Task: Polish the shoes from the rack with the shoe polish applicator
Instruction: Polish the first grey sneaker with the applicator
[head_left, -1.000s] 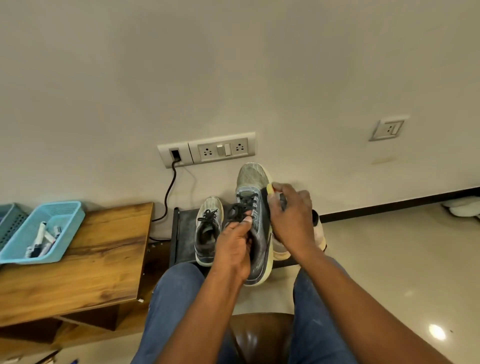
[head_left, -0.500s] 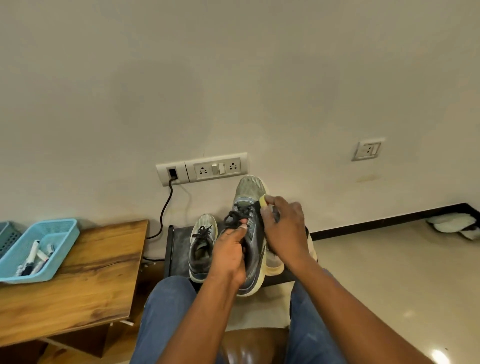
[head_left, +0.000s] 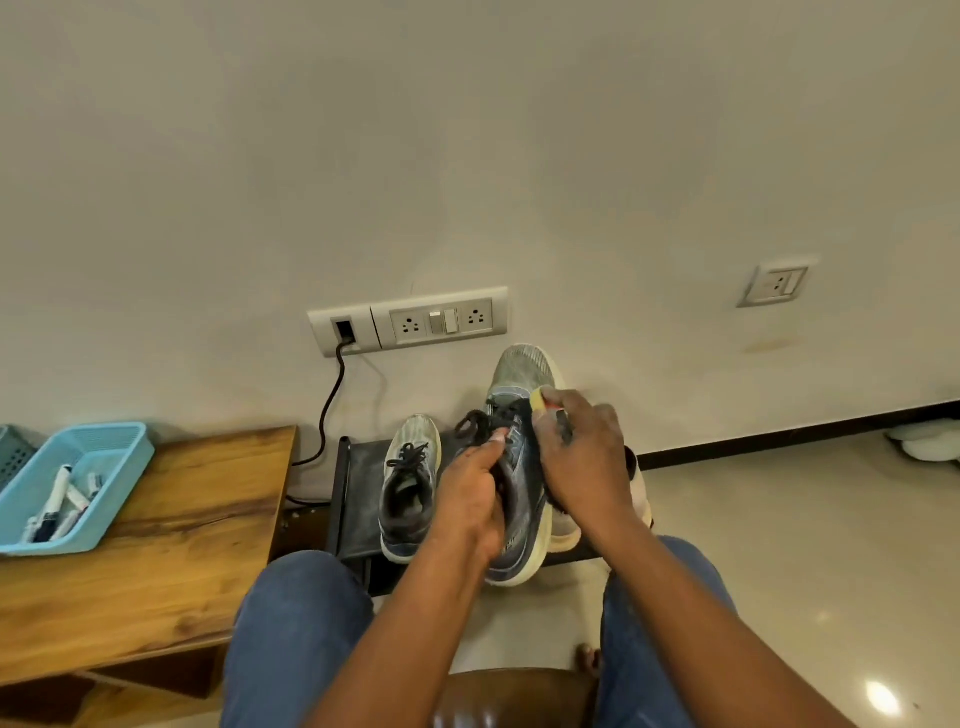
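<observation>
While you sit facing the wall (head_left: 467, 156), the wooden table (head_left: 156, 545) takes up the left side, with a light blue basket (head_left: 111, 452) on its far left end holding several marker-like tubes (head_left: 60, 499); what they are is too small to tell. Right of the table, the dark shoe rack (head_left: 358, 493) stands against the wall, just beyond your knees. One grey sneaker (head_left: 408, 493) rests on the rack's top, toe toward the wall, laces loose. A pale shoe (head_left: 563, 532) sits on the rack's right end, mostly hidden behind your right hand. Above the rack, a socket strip (head_left: 408, 320) is on the wall with a black cable (head_left: 332, 400) plugged in and hanging down behind the table.

You hold the second grey sneaker (head_left: 519, 379) up over the rack, toe pointing away from you, between both hands. Your left hand (head_left: 470, 493) has its fingers curled around the collar and lace area, clamped on it. Your right hand (head_left: 584, 462) has its fingers closed around the shoe polish applicator (head_left: 537, 400), its yellow tip against the sneaker's right side near the laces.
</observation>
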